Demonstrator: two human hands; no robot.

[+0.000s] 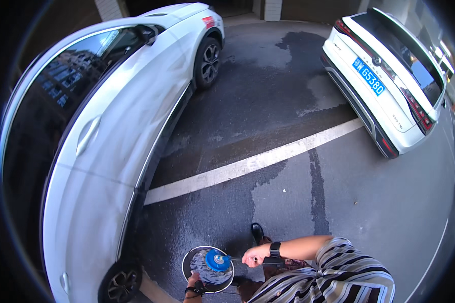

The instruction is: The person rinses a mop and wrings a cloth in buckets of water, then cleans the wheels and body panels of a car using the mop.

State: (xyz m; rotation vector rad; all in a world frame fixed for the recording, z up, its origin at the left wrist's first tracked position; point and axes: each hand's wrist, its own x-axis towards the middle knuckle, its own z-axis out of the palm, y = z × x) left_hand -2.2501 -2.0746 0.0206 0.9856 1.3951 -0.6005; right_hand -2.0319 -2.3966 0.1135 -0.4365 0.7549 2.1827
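A car-wash mop (218, 259) with a round blue head and a grey-white shaggy fringe lies over a round bucket (185, 262) with a pale rim. My right hand (256, 256) is closed round the mop's handle, just right of the bucket; a dark watch sits on that wrist. At the bucket's lower left rim, my left hand (193, 278) has its fingers curled over the edge, close against the fringe. The fringe hides most of the bucket's inside. Left of both hands stands a white car (114, 146), its side facing me.
A second white car (384, 86) is parked at the far right, its rear toward me. Wet dark patches cover much of the grey pavement (349, 192). A white painted line (253, 164) crosses it. My black shoe (257, 232) is just beyond the bucket.
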